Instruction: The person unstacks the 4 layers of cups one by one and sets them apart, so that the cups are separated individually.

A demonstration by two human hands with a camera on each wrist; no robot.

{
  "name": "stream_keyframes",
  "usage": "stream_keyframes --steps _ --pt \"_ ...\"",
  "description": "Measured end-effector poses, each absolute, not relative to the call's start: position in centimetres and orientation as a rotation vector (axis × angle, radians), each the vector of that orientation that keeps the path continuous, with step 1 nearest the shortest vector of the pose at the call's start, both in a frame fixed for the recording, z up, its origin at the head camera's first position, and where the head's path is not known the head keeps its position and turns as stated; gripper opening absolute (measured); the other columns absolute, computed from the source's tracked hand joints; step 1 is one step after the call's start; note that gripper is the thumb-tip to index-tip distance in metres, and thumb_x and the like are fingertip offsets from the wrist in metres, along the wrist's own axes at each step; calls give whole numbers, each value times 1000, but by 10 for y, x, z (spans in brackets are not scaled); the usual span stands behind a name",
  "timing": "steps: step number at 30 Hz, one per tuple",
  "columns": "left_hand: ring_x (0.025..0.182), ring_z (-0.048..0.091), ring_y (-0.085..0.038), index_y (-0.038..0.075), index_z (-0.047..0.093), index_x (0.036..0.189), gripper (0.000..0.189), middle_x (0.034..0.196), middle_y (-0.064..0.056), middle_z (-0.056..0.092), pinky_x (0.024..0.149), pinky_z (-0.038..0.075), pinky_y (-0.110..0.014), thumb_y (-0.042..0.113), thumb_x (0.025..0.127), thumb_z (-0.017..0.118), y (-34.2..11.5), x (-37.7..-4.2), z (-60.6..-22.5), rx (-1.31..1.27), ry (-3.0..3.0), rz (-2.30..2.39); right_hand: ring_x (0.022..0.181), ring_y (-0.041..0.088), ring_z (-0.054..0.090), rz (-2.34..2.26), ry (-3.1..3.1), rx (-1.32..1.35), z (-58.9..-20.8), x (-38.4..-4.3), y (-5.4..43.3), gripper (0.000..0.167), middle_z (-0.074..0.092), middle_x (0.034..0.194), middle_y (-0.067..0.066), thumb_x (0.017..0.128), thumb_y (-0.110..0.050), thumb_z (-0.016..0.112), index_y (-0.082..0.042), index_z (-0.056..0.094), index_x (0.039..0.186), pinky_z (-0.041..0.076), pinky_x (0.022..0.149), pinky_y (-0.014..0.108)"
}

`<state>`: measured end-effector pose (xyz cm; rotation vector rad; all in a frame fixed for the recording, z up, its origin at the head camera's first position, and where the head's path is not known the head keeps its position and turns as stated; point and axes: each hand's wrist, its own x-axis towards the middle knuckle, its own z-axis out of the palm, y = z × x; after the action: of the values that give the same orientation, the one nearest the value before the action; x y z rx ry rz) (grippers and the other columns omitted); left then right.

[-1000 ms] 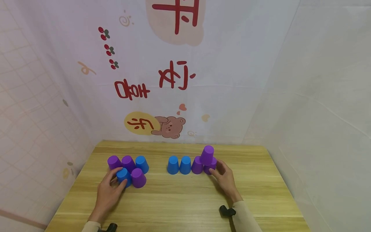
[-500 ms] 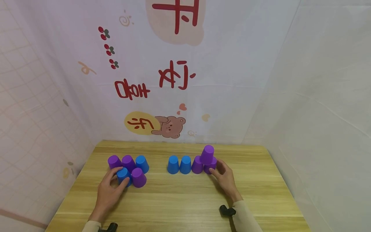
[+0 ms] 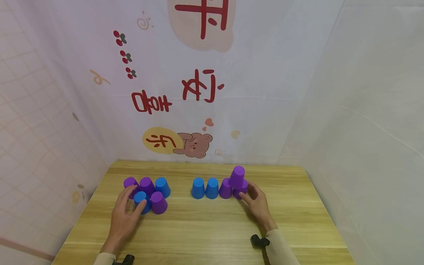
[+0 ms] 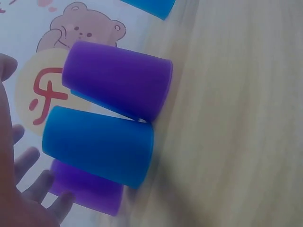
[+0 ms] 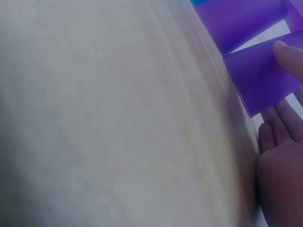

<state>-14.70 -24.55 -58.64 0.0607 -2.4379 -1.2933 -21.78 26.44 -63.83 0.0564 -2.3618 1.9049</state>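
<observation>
Raised purple cup (image 3: 236,177), one: mouth-down, resting across two others; landmark for all entries.

Lower right cup (image 5: 258,78), purple: mouth-down beneath the raised purple cup, toward its right. My right hand (image 3: 259,206) has it pinched, thumb on the near face, other fingers behind.

Lower left cup (image 3: 225,191), purple: beneath the raised purple cup, toward its left.

Blue pair (image 3: 212,188), two cups: mouth-down, in line with the lower cups, left of the raised purple cup.

Cluster of five, mouth-down, well left of the raised purple cup. Rear rank: outer purple cup (image 3: 129,181), farthest from the landmark; middle purple cup (image 3: 146,184); rear blue cup (image 3: 162,187), nearest it. Front rank, closer to me than the landmark: front blue cup (image 3: 140,198), front purple cup (image 3: 159,203).

My left hand (image 3: 123,219): at the front blue cup, far left of the landmark; thumb and fingers spread apart, gripping nothing. Whether a fingertip touches the outer purple cup, I cannot tell.

Desk (image 3: 212,235), wood-grained: under the landmark's supports.

Backdrop (image 3: 258,92), white, printed with a brown bear (image 3: 194,144): behind the landmark.
</observation>
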Motion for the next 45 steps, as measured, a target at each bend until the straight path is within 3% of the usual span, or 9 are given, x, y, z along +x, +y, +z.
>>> stream_keyframes --steps 3,6,10,16,23,30,45 --pt "164 38 -48 16 48 171 76 179 -21 41 133 29 -81 23 103 81 -245 -147 -581 12 -2440 -1311 157 39 57 1894 -2374 58 -639 -218 265 56 67 160 18 103 -15 84 -7 63 155 42 136 56" --pt "167 29 -59 15 41 175 83 182 -25 34 130 22 -89 21 101 81 -243 -148 -575 -55 -2427 -1321 158 38 57 1896 -2375 59 -640 -218 265 57 67 160 18 103 -15 84 -7 63 155 42 136 56" --pt "166 27 -61 15 34 178 91 183 -27 29 129 21 -91 23 101 81 -237 -152 -566 -140 -2450 -1283 158 38 56 1896 -2374 56 -641 -218 265 57 66 161 18 103 -15 84 -7 63 155 41 137 56" --pt "168 21 -61 26 26 181 97 186 -25 22 125 14 -96 33 101 81 -222 -158 -548 -233 -2525 -1245 158 36 56 1909 -2367 39 -641 -218 265 58 66 161 19 102 -13 85 -6 63 155 41 137 54" --pt "172 14 -59 20 29 180 100 187 -23 21 126 17 -94 33 98 85 -194 -169 -529 -374 -2503 -1229 157 37 57 1890 -2381 38 -639 -217 264 58 67 160 18 103 -16 84 -7 62 156 42 136 54" --pt "177 6 -51 24 24 181 104 191 -12 13 128 11 -94 41 98 84 -154 -180 -519 -501 -2543 -1256 156 36 59 1905 -2371 32 -641 -219 265 58 68 159 18 102 -14 86 -6 63 155 43 136 53" --pt "179 11 -40 31 23 181 103 191 -3 18 137 14 -84 58 99 80 -76 -205 -509 -772 -2683 -1269 154 38 60 1897 -2359 70 -639 -219 265 57 69 157 19 102 -14 85 -6 64 154 45 135 55"
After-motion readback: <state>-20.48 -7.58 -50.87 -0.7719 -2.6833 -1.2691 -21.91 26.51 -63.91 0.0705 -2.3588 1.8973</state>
